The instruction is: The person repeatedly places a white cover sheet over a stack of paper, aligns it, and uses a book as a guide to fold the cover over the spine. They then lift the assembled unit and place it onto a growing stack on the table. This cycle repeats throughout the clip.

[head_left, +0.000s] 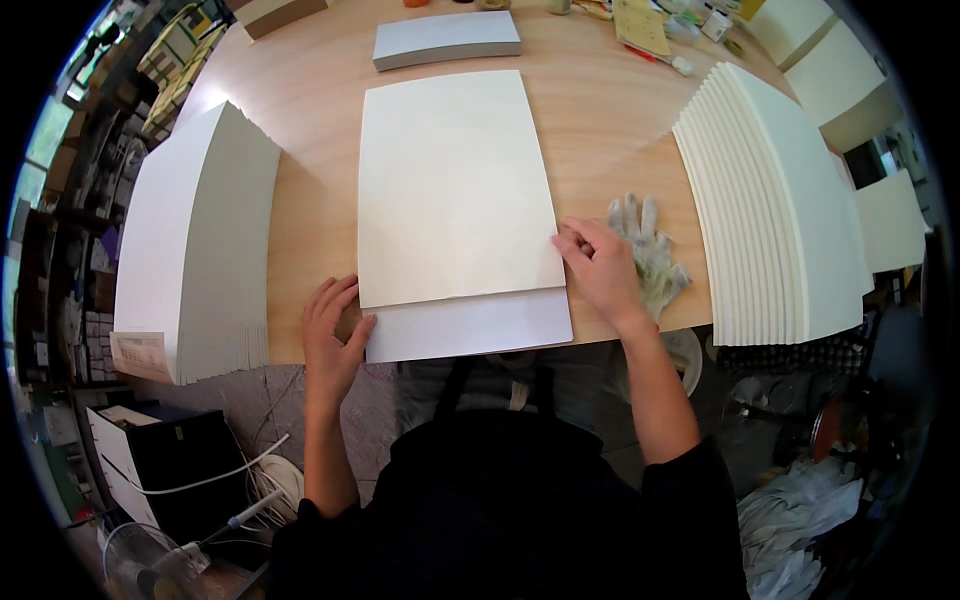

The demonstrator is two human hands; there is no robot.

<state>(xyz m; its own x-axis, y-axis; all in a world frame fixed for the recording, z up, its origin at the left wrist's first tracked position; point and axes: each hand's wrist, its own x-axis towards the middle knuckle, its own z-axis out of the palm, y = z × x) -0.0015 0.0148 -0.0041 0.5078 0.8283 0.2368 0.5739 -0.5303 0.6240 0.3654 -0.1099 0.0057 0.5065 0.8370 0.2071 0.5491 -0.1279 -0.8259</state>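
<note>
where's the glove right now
In the head view, the glove lies on the wooden table, right of centre, just to the right of the person's right hand and left of the thick white stack.

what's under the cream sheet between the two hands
A white sheet sticks out past the near edge of the cream sheet. Whatever else lies beneath is covered.

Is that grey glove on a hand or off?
Off: the glove lies on the table; the right hand beside it and the left hand are both bare.
</note>
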